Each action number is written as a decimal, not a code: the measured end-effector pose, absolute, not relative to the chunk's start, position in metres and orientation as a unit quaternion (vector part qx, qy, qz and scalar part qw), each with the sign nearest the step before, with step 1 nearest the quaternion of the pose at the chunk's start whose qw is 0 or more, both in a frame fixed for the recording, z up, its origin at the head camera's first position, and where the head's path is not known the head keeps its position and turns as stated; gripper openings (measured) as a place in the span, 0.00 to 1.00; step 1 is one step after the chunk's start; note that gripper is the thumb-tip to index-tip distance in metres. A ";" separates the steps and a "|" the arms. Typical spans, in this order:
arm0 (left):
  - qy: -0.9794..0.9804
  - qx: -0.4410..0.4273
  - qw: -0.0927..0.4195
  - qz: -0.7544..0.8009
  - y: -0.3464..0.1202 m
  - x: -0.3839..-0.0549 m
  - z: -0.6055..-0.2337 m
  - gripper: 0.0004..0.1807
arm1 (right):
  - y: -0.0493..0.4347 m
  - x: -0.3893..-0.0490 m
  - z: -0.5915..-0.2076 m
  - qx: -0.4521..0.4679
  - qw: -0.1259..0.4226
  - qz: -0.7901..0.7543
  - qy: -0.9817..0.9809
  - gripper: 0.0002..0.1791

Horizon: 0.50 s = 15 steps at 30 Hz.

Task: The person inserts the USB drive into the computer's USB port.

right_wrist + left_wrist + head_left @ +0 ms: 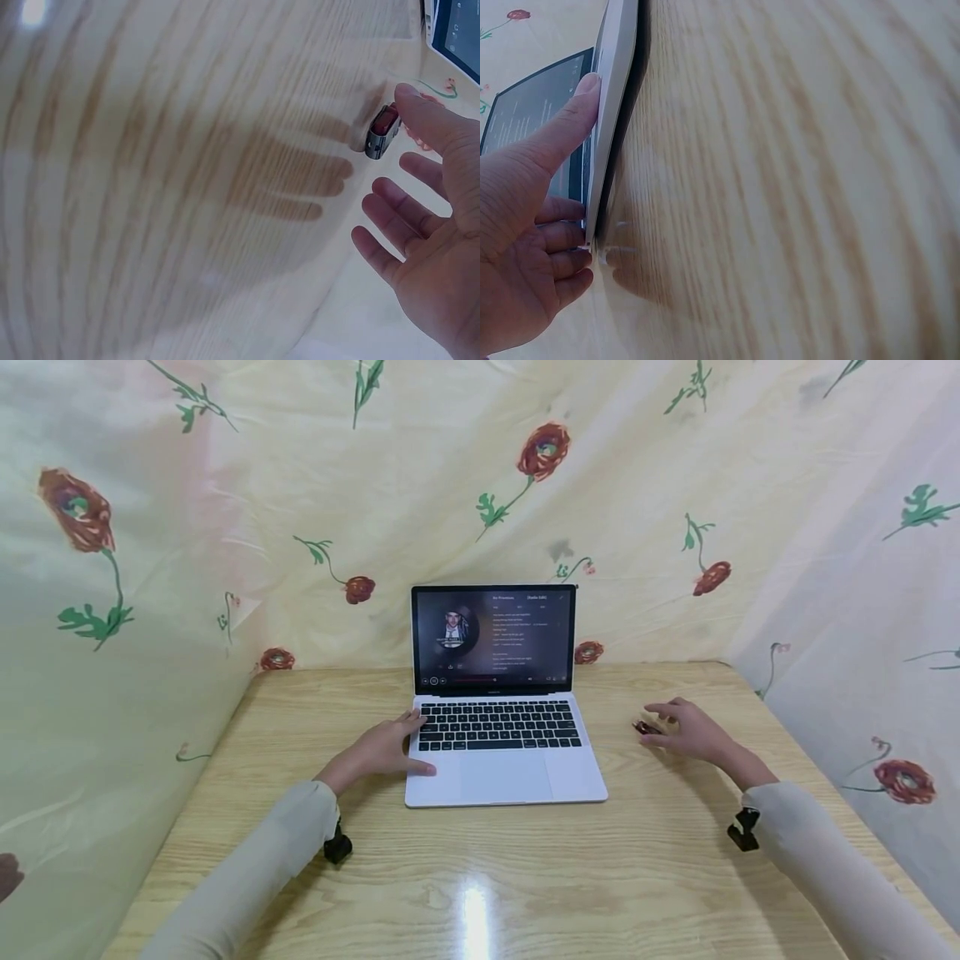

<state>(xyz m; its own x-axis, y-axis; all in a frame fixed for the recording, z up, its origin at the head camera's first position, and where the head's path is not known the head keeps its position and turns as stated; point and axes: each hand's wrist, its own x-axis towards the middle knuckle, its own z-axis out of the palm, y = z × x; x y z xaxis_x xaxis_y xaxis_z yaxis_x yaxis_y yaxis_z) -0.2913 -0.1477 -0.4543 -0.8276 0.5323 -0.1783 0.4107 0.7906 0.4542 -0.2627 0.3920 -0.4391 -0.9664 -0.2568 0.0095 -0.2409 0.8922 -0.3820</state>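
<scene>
A silver laptop stands unfolded at the middle of the table, its screen showing a music player with lyrics. My left hand rests at its left edge, thumb laid over the palm rest and the other fingers by the left side of the keyboard. Right of the laptop, a small red piece with a metal casing, resembling a USB stick, lies on the wood. My right hand is spread loosely around it, the thumb tip right beside the piece and the other fingers apart from it.
The light wooden table runs back to a flower-patterned cloth, which hangs behind it and along both sides. Dark wrist devices sit at both sleeve cuffs.
</scene>
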 end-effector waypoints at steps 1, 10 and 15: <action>0.934 0.252 0.151 0.203 -0.148 -0.291 -0.454 0.58 | 0.392 -0.263 -0.440 -0.127 0.022 -0.194 0.973 0.37; 0.934 0.251 0.152 0.205 -0.148 -0.292 -0.454 0.58 | 0.392 -0.265 -0.444 -0.130 0.019 -0.193 0.972 0.34; 0.934 0.250 0.153 0.205 -0.147 -0.292 -0.455 0.58 | 0.392 -0.265 -0.444 -0.132 0.022 -0.193 0.972 0.32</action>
